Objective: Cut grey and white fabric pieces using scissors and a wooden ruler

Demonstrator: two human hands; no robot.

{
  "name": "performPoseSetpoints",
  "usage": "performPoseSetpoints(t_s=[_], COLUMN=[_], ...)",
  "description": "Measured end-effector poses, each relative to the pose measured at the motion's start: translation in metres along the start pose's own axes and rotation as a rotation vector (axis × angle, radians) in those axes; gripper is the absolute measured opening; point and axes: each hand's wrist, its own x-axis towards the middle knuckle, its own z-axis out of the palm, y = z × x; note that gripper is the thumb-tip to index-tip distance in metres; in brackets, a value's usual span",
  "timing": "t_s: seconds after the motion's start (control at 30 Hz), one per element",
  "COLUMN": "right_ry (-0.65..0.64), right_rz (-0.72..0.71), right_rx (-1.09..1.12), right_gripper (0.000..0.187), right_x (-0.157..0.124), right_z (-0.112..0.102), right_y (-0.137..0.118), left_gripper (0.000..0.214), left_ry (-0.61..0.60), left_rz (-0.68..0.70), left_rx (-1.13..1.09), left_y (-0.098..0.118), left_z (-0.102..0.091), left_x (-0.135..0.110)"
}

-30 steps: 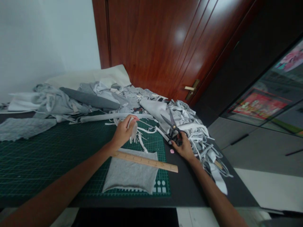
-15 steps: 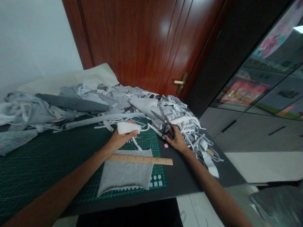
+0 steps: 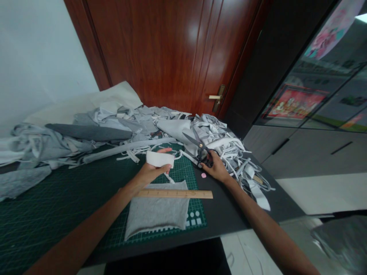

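My left hand (image 3: 151, 172) holds a small white fabric piece (image 3: 159, 159) between thumb and fingers, above the green cutting mat (image 3: 189, 176). My right hand (image 3: 215, 170) is shut on the dark handles of black tailor's scissors (image 3: 197, 146), whose blades point up and left into the scraps. A wooden ruler (image 3: 174, 194) lies across the top of a folded grey fabric piece (image 3: 155, 211), just below my left hand. A small pink piece of tailor's chalk (image 3: 203, 175) lies near my right hand.
A heap of grey and white fabric scraps and strips (image 3: 226, 151) spreads along the back of the black table (image 3: 226, 208). A wooden door with a brass handle (image 3: 216, 97) stands behind it. Grey cabinets and a glossy panel lie to the right.
My left hand has turned the white piece and raised it slightly. The scissors stay in my right hand, and the view has shifted slightly.
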Motion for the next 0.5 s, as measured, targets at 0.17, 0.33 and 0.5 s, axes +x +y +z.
performPoseSetpoints(t_s=[0.17,0.33,0.5], right_ry=[0.005,0.008,-0.003], right_rz=[0.007,0.013,0.018], right_rx=[0.012,0.016,0.013], right_gripper=[0.074,0.078,0.080], right_x=[-0.001,-0.002,-0.003], right_z=[0.003,0.005,0.004], right_y=[0.005,0.010,0.012], left_gripper=[0.072,0.079,0.088], left_ry=[-0.067,-0.117,-0.156], left_rz=[0.013,0.037,0.054], left_rx=[0.028,0.021,0.004], left_y=[0.001,-0.004,-0.008], left_z=[0.001,-0.002,-0.002], left_x=[-0.003,-0.003,-0.004])
